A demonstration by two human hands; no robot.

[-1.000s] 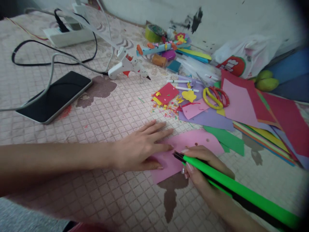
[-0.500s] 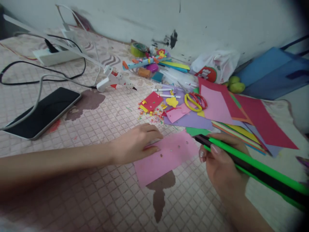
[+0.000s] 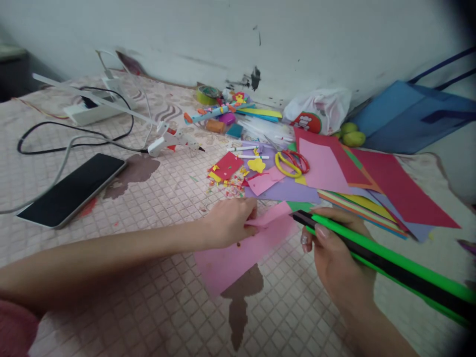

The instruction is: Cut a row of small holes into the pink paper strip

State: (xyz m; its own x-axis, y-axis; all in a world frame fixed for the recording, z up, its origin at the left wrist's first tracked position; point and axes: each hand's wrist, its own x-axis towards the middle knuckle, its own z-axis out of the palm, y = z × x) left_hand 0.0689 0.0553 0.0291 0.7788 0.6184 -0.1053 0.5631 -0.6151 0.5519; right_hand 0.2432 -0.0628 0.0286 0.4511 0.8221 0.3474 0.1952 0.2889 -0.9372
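Note:
A pink paper strip (image 3: 226, 265) lies on the quilted cloth, with a few small round marks or holes. My left hand (image 3: 232, 223) is closed on its far edge, pinching it between thumb and fingers so the paper bends upward there. In my right hand (image 3: 340, 253) is a long green-and-black tool (image 3: 386, 260), shaped like a utility knife. Its dark tip points left, near the strip's right end; whether they touch I cannot tell. A ring shows on one right finger. Beyond the strip lie yellow- and red-handled scissors (image 3: 290, 164) and a smaller pink paper piece (image 3: 266, 181).
To the left are a phone (image 3: 74, 191), a white glue gun (image 3: 173, 139) and a power strip (image 3: 94, 111) with cables. Colored paper sheets (image 3: 405, 188), a plastic bag (image 3: 318, 109), green fruit (image 3: 353, 136) and a blue bag (image 3: 409, 116) stand at the right. Paper scraps (image 3: 226, 186) lie mid-table.
My left hand has gone from resting on the pink paper to pinching and lifting its far edge. The right hand still holds the tool. The view has shifted slightly.

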